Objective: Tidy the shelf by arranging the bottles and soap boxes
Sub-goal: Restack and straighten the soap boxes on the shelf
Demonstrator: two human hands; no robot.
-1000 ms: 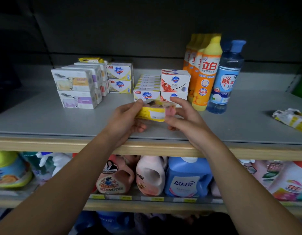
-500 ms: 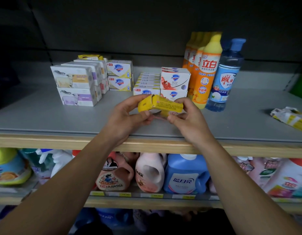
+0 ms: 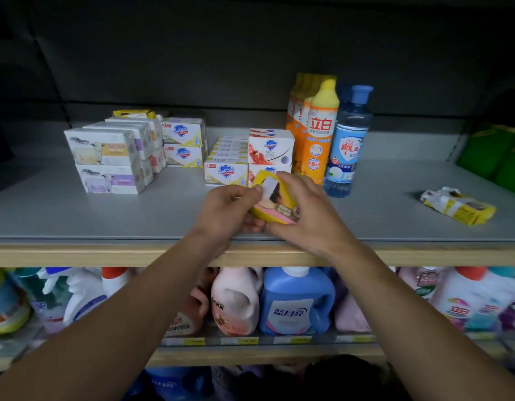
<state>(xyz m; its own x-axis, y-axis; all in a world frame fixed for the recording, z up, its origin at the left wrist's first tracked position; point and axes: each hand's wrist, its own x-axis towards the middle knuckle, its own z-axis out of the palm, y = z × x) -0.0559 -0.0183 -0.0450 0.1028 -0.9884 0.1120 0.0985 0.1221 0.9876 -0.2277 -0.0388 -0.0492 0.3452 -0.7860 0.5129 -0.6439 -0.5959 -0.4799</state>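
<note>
The yellow soap box [image 3: 275, 202] was held between the left hand [image 3: 227, 211] and right hand [image 3: 305, 215], not yet shelved. Beyond the hands, boxes and bottles were observed aligned; a crumpled yellow packet [image 3: 457, 205], well right, remained unplaced.

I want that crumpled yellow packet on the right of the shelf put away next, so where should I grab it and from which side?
Judging by its pose, take the crumpled yellow packet across its narrow width near the middle, coming from above and in front. It lies flat and alone on the grey shelf, long side running left to right.
</note>
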